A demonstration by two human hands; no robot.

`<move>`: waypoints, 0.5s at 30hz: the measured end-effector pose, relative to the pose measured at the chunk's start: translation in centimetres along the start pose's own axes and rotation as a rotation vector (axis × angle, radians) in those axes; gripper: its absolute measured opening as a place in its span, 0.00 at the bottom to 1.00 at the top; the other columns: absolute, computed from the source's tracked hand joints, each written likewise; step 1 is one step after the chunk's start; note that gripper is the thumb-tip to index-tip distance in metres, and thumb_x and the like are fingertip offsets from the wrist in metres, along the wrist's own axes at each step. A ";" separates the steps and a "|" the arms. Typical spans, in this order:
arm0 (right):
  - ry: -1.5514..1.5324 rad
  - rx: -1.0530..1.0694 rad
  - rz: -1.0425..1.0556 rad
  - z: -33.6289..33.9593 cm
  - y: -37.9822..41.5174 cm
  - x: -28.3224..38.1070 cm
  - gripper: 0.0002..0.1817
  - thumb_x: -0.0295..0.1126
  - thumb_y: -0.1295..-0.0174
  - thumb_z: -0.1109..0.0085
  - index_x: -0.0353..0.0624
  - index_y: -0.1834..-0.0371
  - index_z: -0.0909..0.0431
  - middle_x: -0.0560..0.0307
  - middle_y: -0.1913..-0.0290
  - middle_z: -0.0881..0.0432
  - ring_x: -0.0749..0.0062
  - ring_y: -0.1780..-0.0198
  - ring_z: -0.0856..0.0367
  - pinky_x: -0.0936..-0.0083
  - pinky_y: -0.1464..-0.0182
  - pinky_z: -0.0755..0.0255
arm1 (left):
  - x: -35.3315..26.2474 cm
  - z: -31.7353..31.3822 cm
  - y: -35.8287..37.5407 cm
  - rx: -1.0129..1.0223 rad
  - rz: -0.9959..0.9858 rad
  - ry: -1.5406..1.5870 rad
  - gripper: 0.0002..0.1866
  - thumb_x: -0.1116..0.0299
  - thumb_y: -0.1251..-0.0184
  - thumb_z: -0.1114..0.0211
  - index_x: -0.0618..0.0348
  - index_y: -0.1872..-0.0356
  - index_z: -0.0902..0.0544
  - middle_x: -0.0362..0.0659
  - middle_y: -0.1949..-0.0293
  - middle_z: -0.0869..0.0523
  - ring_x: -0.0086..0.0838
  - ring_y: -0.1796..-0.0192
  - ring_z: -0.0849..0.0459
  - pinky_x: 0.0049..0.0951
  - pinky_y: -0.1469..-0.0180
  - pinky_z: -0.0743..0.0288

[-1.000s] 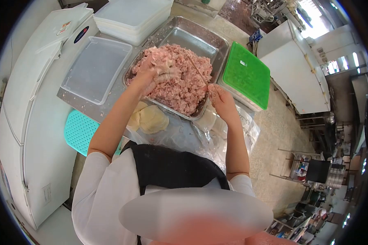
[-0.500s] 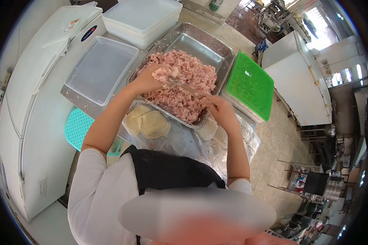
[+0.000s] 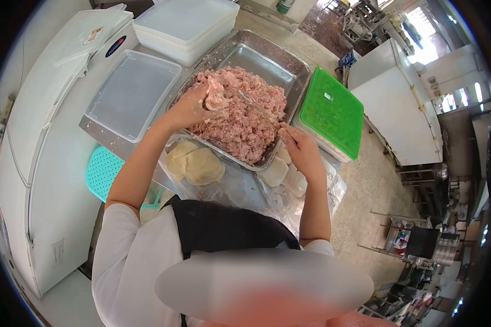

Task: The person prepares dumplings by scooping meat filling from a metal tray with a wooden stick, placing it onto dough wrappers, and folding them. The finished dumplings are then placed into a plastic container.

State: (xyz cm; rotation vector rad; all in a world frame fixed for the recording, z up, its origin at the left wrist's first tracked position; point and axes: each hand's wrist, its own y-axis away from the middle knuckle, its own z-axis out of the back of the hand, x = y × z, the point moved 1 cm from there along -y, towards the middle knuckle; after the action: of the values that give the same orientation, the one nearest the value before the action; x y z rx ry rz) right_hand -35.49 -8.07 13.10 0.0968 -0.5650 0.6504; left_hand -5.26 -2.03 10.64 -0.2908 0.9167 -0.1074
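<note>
My left hand (image 3: 190,109) is closed around a lump of raw minced meat (image 3: 217,97), held over the left side of a metal tray (image 3: 294,82). A large heap of the same minced meat (image 3: 245,128) fills the near part of that tray. In my right hand (image 3: 303,151), at the tray's near right edge, is a thin flat spatula (image 3: 261,109); its far end lies over the heap. Round yellowish dough wrappers (image 3: 204,166) are stacked on plastic film below my left hand. Paler wrappers (image 3: 273,172) lie near my right wrist.
A translucent lidded box (image 3: 133,95) sits left of the tray, with several stacked white containers (image 3: 185,24) behind. A box with a green lid (image 3: 333,111) stands to the right. A white freezer (image 3: 60,147) and a turquoise stool (image 3: 103,171) are on the left.
The spatula's far end has moved away from the meat in my left hand, to the right over the heap. My left hand has shifted slightly left and turned.
</note>
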 end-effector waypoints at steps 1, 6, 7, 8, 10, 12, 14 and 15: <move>-0.211 0.019 0.106 -0.2 0.2 0.4 0.15 0.32 0.35 0.45 0.39 0.48 0.20 0.40 0.53 0.18 0.56 0.52 0.17 0.70 0.48 0.26 | -0.7 0.1 0.0 0.020 -0.016 0.019 0.28 0.59 0.46 0.28 0.58 0.45 0.24 0.52 0.48 0.19 0.46 0.45 0.21 0.38 0.43 0.28; -0.295 0.153 0.205 -3.8 -0.5 -0.2 0.15 0.30 0.35 0.47 0.38 0.48 0.21 0.40 0.59 0.18 0.49 0.56 0.18 0.67 0.53 0.25 | 0.1 -0.6 -0.7 0.184 -0.109 -0.050 0.25 0.59 0.47 0.28 0.58 0.49 0.21 0.50 0.52 0.17 0.45 0.47 0.20 0.36 0.43 0.27; -0.260 0.164 0.206 -3.0 -1.1 -0.8 0.14 0.31 0.34 0.47 0.40 0.48 0.21 0.41 0.59 0.18 0.49 0.56 0.18 0.66 0.54 0.25 | 0.4 -0.8 -0.6 0.123 -0.197 -0.181 0.23 0.59 0.46 0.28 0.57 0.50 0.20 0.50 0.53 0.16 0.44 0.48 0.19 0.36 0.44 0.26; -0.226 0.175 0.207 -2.4 -1.4 -1.0 0.14 0.31 0.34 0.47 0.41 0.49 0.20 0.42 0.59 0.18 0.49 0.56 0.18 0.66 0.55 0.25 | 0.7 -1.0 -0.5 0.120 -0.194 -0.183 0.23 0.59 0.46 0.28 0.57 0.50 0.20 0.50 0.53 0.16 0.44 0.48 0.19 0.36 0.44 0.26; 0.000 0.138 0.077 0.5 -0.6 2.5 0.14 0.32 0.34 0.46 0.43 0.48 0.20 0.43 0.60 0.18 0.51 0.57 0.18 0.66 0.55 0.25 | 1.0 -1.2 -0.8 0.161 0.073 0.146 0.23 0.57 0.45 0.29 0.57 0.50 0.19 0.50 0.54 0.15 0.45 0.51 0.18 0.38 0.45 0.25; 0.224 0.101 -0.065 0.1 -0.2 3.6 0.14 0.32 0.35 0.44 0.44 0.48 0.20 0.45 0.60 0.17 0.53 0.58 0.18 0.67 0.55 0.24 | 1.8 -1.9 -0.8 0.167 0.162 0.061 0.23 0.57 0.44 0.30 0.57 0.49 0.20 0.50 0.52 0.16 0.45 0.51 0.18 0.39 0.45 0.25; 0.030 -0.205 0.261 -3.3 -0.1 2.6 0.14 0.36 0.33 0.46 0.46 0.48 0.20 0.48 0.66 0.19 0.49 0.63 0.19 0.60 0.60 0.26 | 2.0 -2.3 -1.1 0.176 0.247 -0.018 0.23 0.57 0.43 0.31 0.57 0.49 0.20 0.51 0.51 0.16 0.44 0.51 0.18 0.40 0.45 0.25; 0.031 -0.204 0.253 -4.3 -0.4 1.3 0.14 0.36 0.33 0.46 0.46 0.48 0.20 0.48 0.66 0.19 0.49 0.63 0.19 0.60 0.60 0.26 | 1.8 -2.3 -1.5 0.217 0.303 -0.033 0.26 0.57 0.43 0.30 0.60 0.46 0.21 0.51 0.50 0.16 0.42 0.49 0.19 0.37 0.43 0.27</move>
State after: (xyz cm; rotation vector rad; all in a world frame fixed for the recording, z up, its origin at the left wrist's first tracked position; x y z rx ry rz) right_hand -32.39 -6.63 10.19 -0.1791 -0.6157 0.8344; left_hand -5.95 -4.29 8.42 0.0492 0.8986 0.0769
